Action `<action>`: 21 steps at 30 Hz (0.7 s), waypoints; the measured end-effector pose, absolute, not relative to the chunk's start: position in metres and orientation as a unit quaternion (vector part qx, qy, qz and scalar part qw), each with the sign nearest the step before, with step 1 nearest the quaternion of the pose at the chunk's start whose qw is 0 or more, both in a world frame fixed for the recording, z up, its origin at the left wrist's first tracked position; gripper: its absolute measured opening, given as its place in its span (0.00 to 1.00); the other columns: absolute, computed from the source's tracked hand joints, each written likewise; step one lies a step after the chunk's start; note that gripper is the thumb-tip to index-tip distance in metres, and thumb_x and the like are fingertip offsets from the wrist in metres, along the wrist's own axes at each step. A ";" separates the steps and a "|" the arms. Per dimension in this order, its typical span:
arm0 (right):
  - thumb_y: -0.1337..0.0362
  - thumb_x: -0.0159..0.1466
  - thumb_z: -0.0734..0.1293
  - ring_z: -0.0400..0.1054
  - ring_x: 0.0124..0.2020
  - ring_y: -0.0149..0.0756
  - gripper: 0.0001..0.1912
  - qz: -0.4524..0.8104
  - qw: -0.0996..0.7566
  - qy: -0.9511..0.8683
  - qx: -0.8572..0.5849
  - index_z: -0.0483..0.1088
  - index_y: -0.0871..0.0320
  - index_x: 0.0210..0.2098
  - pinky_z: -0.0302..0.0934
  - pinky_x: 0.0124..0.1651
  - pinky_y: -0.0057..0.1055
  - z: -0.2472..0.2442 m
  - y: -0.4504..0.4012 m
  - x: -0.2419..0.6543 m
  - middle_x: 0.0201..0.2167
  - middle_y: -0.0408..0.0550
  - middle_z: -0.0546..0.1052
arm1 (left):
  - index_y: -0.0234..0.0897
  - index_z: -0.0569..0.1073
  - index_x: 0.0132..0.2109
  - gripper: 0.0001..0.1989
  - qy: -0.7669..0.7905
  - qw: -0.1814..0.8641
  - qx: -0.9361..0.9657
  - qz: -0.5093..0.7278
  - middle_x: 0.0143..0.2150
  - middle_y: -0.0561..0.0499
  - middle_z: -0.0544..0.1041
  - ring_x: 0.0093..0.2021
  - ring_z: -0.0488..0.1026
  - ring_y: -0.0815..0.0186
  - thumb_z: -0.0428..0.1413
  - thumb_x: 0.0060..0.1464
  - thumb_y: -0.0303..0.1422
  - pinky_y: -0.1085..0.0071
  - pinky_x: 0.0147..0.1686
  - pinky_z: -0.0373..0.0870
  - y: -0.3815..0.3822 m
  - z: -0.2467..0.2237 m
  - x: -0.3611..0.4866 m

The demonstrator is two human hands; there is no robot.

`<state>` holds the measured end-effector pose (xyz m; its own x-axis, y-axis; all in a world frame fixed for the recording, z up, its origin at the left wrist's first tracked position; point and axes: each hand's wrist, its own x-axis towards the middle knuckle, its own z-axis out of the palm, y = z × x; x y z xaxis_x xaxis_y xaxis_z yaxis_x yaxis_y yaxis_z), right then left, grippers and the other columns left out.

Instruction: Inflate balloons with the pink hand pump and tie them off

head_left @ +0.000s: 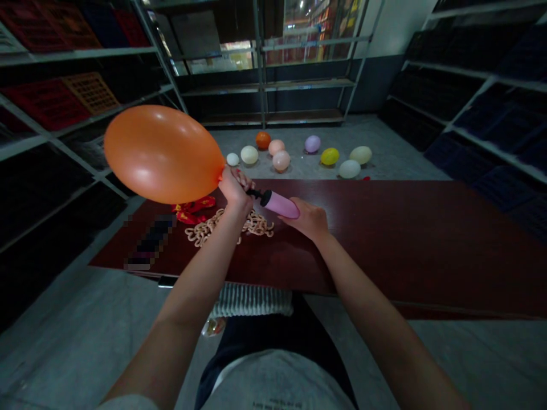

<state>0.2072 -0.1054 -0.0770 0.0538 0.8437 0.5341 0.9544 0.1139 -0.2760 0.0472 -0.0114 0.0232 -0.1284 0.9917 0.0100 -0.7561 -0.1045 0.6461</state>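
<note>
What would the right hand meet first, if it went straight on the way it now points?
Probably the left hand, at the neck of the big balloon. The right hand points that way along the pump it holds, though depth is unclear in one view.

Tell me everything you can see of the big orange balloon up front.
The large orange balloon is inflated to an elongated oval, with smooth, glossy, rubbery-looking skin and pale highlights. It is held up at the picture's left, slightly tilted, narrowing to a neck at its lower right. The person's left grip holds that neck; the fingers hide how it meets the pink pump.
</note>
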 end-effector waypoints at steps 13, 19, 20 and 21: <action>0.44 0.58 0.68 0.75 0.40 0.42 0.28 -0.116 0.258 -0.724 -0.629 0.71 0.56 0.49 0.59 0.38 0.32 -0.074 -0.110 0.206 0.41 0.50 0.80 | 0.38 0.49 0.20 0.25 0.253 0.588 0.193 0.743 0.13 0.59 0.49 0.11 0.47 0.76 0.46 0.65 0.36 0.75 0.15 0.50 -0.009 0.054 -0.047; 0.44 0.58 0.68 0.75 0.40 0.42 0.28 -0.090 0.286 -0.720 -0.626 0.71 0.56 0.50 0.61 0.39 0.32 -0.076 -0.107 0.207 0.41 0.50 0.80 | 0.38 0.47 0.20 0.26 0.224 0.586 0.252 0.737 0.12 0.58 0.47 0.11 0.45 0.75 0.44 0.67 0.36 0.74 0.14 0.49 -0.011 0.083 -0.047; 0.44 0.58 0.68 0.75 0.39 0.42 0.28 -0.086 0.296 -0.713 -0.629 0.71 0.56 0.50 0.62 0.39 0.32 -0.076 -0.108 0.207 0.41 0.50 0.80 | 0.38 0.47 0.20 0.26 0.217 0.583 0.266 0.736 0.12 0.58 0.47 0.11 0.45 0.75 0.44 0.67 0.36 0.74 0.14 0.48 -0.012 0.088 -0.041; 0.44 0.58 0.68 0.75 0.39 0.42 0.27 -0.083 0.309 -0.705 -0.633 0.71 0.56 0.49 0.62 0.39 0.32 -0.076 -0.108 0.208 0.41 0.51 0.80 | 0.38 0.47 0.20 0.26 0.211 0.580 0.280 0.735 0.12 0.58 0.46 0.11 0.44 0.75 0.43 0.67 0.37 0.74 0.13 0.48 -0.013 0.093 -0.034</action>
<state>0.2077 -0.1079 -0.0758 -0.0070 0.8414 0.5403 0.9439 0.1839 -0.2742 -0.0335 -0.0130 0.0933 -0.1697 0.9713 0.1667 -0.7358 -0.2374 0.6342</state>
